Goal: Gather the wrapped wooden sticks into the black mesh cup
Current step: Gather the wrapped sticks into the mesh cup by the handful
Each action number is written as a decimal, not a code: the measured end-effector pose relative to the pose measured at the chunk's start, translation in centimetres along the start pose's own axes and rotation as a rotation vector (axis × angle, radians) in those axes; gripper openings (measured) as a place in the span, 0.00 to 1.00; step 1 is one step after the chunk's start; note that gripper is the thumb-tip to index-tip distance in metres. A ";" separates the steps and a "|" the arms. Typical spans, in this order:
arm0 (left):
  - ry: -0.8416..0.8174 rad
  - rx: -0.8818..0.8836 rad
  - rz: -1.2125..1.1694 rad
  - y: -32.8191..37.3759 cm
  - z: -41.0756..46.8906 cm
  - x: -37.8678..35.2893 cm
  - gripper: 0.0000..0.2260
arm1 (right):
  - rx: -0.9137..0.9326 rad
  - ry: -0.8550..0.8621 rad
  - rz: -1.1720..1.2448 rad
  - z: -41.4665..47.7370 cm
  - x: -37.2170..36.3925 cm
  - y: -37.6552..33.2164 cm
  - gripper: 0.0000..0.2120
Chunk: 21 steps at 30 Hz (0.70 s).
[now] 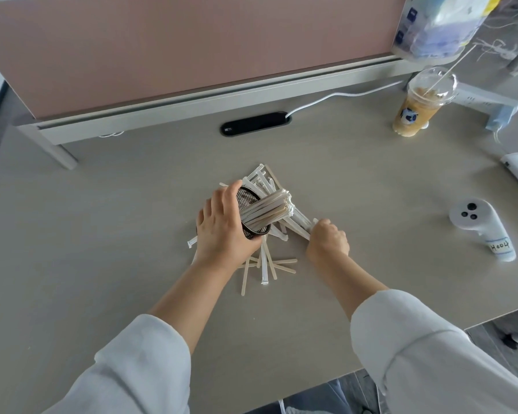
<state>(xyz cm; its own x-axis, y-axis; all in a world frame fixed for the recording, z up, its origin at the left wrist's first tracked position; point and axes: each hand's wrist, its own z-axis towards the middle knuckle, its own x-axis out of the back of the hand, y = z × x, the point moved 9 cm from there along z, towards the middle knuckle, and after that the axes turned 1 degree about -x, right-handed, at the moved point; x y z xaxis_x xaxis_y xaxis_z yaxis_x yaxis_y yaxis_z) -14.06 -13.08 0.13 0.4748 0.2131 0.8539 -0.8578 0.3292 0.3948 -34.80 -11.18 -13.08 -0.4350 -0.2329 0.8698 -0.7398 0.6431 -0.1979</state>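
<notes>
A: Your left hand (222, 227) wraps the tilted cup (250, 215), sticks (269, 209) jutting from its mouth.
B: And right of that?
A: Your right hand (328, 239) pinches loose sticks from the pile (265, 264) on the desk (102, 234). Further right: drink (416, 109), then controller (479, 225).

Left hand (222, 231) hides most of mesh cup (248, 201); right grip contents unclear.
</notes>
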 end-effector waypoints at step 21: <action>-0.050 -0.057 -0.001 3.2 1.3 -2.0 0.45 | 0.061 -0.146 0.609 0.7 2.5 3.3 0.23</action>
<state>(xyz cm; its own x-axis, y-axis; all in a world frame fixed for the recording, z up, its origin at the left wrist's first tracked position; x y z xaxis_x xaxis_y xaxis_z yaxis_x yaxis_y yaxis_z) -18.00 -13.60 0.12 0.4638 0.1674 0.8700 -0.8442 0.3813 0.3767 -38.70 -10.14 -11.87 -0.8498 0.0622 0.5234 -0.3635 0.6500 -0.6674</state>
